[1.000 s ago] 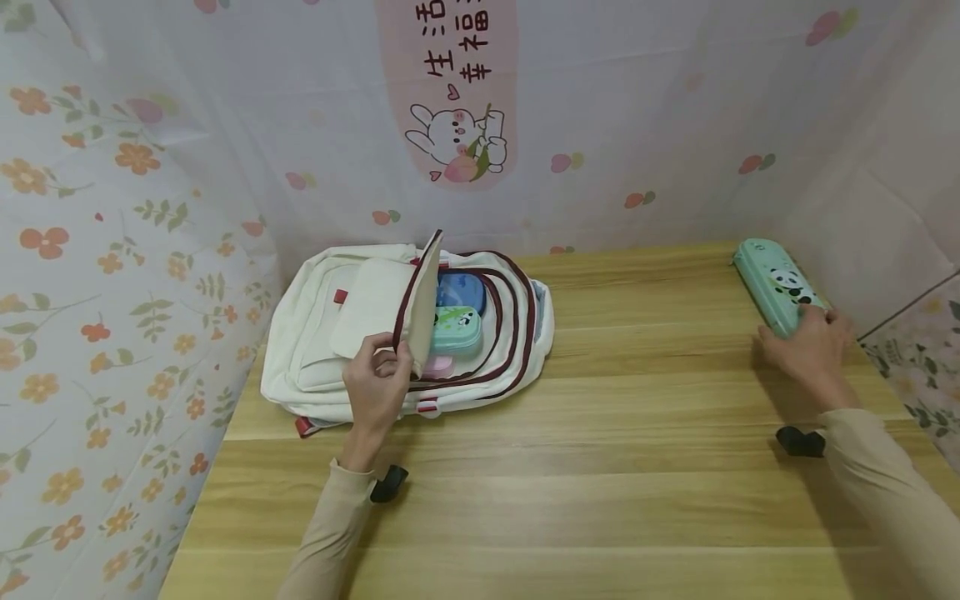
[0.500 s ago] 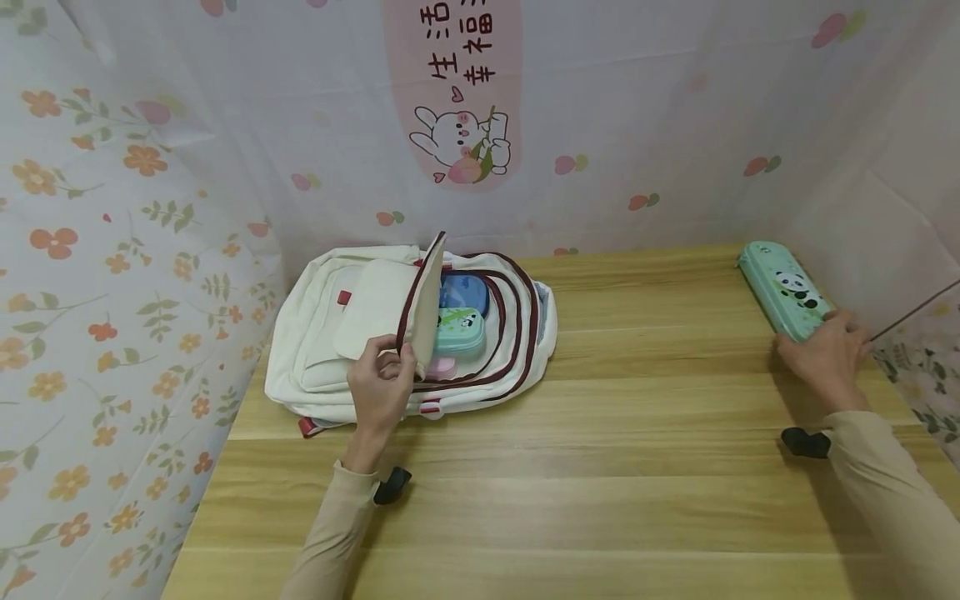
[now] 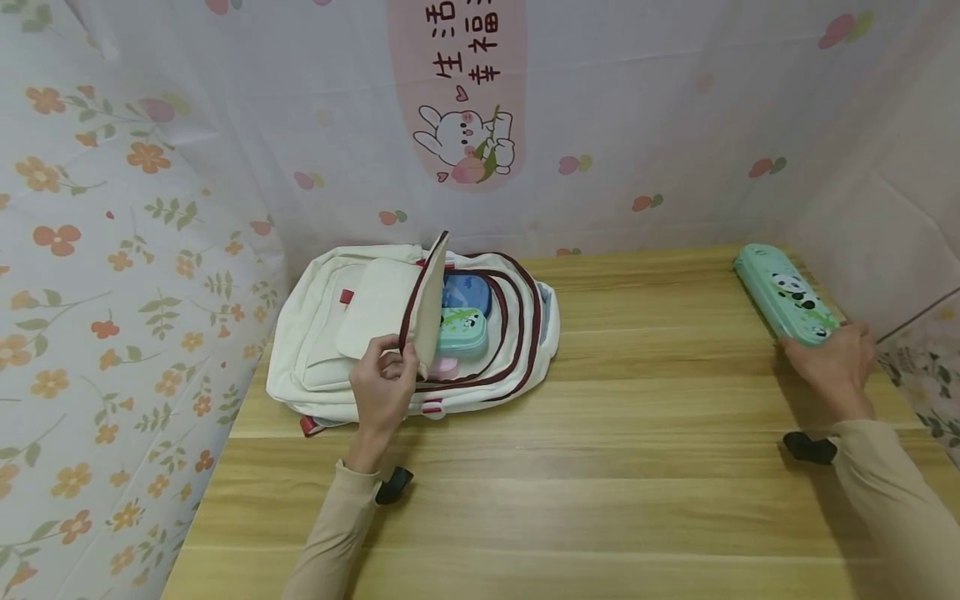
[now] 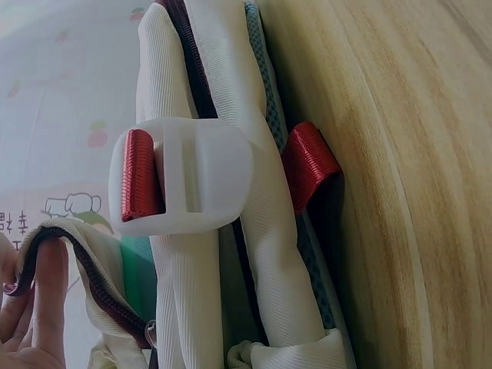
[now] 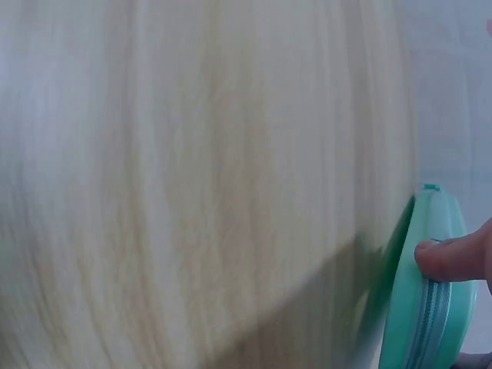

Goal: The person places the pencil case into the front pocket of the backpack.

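Observation:
My left hand (image 3: 384, 379) pinches the zipped edge of the front flap (image 3: 429, 308) of a cream backpack (image 3: 315, 333) and holds it raised; the left wrist view shows the fingers (image 4: 51, 296) at the dark zip. Inside the opened pocket lie a blue case (image 3: 467, 293), a mint panda case (image 3: 461, 335) and something pink (image 3: 444, 367), partly hidden by the flap. Far to the right, my right hand (image 3: 836, 362) grips the near end of another mint pencil case (image 3: 787, 292) with a panda on its lid. In the right wrist view the thumb (image 5: 453, 257) presses its zipped side.
The wooden table (image 3: 600, 467) runs between bag and pencil case. Printed cloth (image 3: 637, 108) hangs behind and at both sides, close to the right-hand case. A white buckle (image 4: 184, 177) and red straps sit on the bag's side.
My right hand has shifted toward the near end of the pencil case, so more of its lid shows. The left hand keeps the flap raised. The head view has shifted slightly.

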`<move>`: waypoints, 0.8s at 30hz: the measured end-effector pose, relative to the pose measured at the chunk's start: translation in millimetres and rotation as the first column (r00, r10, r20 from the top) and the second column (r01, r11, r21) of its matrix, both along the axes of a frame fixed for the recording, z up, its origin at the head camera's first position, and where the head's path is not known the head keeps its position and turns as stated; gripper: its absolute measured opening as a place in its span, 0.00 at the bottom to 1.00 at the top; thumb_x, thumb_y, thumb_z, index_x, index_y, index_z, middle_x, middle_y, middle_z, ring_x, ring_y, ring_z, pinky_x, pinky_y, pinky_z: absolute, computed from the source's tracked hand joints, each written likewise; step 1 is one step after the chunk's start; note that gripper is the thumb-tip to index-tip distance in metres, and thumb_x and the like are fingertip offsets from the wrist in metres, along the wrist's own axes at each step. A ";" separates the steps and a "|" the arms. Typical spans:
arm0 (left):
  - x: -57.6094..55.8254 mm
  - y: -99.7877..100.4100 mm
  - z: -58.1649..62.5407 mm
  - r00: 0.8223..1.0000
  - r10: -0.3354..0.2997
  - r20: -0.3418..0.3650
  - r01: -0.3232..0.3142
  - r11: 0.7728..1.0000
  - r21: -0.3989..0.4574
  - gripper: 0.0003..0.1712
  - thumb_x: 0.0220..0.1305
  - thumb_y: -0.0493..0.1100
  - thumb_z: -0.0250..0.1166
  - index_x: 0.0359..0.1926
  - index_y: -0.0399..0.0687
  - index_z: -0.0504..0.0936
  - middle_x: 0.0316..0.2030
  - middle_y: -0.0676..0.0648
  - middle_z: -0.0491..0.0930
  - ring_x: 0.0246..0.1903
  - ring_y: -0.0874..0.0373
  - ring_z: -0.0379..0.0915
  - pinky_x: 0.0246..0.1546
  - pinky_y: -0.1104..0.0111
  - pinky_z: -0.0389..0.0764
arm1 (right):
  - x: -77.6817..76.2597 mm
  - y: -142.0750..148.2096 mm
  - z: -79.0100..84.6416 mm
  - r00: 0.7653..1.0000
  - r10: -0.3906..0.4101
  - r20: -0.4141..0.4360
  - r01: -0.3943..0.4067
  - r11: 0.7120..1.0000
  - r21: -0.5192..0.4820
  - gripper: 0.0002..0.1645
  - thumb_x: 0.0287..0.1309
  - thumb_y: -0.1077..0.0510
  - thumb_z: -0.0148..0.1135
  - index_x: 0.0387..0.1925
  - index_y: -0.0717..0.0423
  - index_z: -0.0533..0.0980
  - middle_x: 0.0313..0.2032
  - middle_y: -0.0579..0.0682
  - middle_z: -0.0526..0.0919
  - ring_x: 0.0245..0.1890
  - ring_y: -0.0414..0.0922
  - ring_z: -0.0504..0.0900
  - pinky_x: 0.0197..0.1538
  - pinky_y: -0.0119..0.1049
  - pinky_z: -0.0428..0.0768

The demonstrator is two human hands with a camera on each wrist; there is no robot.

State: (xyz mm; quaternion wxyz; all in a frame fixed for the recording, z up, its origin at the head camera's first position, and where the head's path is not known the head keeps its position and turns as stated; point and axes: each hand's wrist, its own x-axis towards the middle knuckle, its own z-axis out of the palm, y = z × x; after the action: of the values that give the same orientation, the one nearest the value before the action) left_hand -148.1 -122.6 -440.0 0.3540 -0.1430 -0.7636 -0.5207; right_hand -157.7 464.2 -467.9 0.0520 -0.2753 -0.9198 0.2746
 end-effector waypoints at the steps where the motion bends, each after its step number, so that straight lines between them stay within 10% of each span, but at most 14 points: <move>1: 2.3 1.6 3.7 1.000 -0.002 -0.002 0.002 1.000 -0.002 0.06 0.57 0.20 0.62 0.37 0.22 0.79 0.20 0.32 0.81 0.18 0.70 0.73 0.16 0.85 0.71 | 0.3 -1.5 0.9 1.000 0.003 0.004 -0.003 1.000 0.003 0.54 0.63 0.46 0.60 0.68 0.85 0.47 0.58 0.85 0.57 0.56 0.76 0.60 0.57 0.69 0.66; 8: 12.6 7.4 21.5 1.000 -0.012 -0.010 0.013 1.000 0.003 0.05 0.56 0.18 0.61 0.36 0.19 0.77 0.17 0.32 0.80 0.17 0.69 0.72 0.15 0.83 0.70 | -1.3 -18.0 6.4 0.995 0.076 -0.071 -0.076 0.997 -0.002 0.54 0.63 0.48 0.61 0.70 0.83 0.48 0.62 0.83 0.57 0.59 0.74 0.59 0.59 0.67 0.64; 24: 11.0 7.5 21.3 1.000 -0.021 -0.012 0.021 1.000 0.006 0.07 0.54 0.17 0.61 0.37 0.20 0.78 0.22 0.31 0.81 0.18 0.67 0.73 0.17 0.83 0.71 | -11.6 -75.8 26.7 0.935 0.295 -0.195 -0.291 0.955 0.052 0.50 0.60 0.51 0.69 0.71 0.77 0.56 0.59 0.79 0.66 0.56 0.71 0.67 0.52 0.65 0.68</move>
State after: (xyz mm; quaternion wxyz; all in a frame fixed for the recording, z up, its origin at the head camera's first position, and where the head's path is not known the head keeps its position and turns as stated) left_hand -137.0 -115.2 -418.7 0.3536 -0.1532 -0.7584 -0.5257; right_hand -169.4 388.4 -441.2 0.1063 -0.1054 -0.9436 0.2952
